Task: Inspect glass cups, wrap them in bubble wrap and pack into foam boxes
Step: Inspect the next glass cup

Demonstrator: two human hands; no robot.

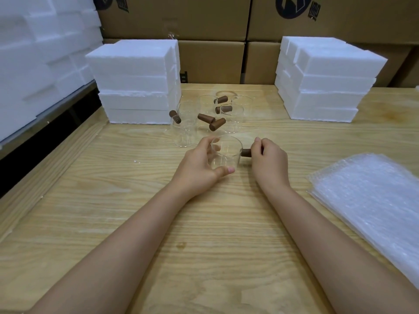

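Two hands on one cup (226, 155) at mid worktop (136, 200): left hand (201, 166) fingers curled round the glass, right hand (268, 159) fingers pinching its brown handle (246, 152), mostly hidden. More cups (232, 118) behind, their clear walls hard to trace; bubble wrap (371, 200) cut off right

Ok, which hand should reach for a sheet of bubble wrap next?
Probably the right hand: the bubble wrap stack lies on its side, it only pinches the handle, and the left hand grips the glass cup.
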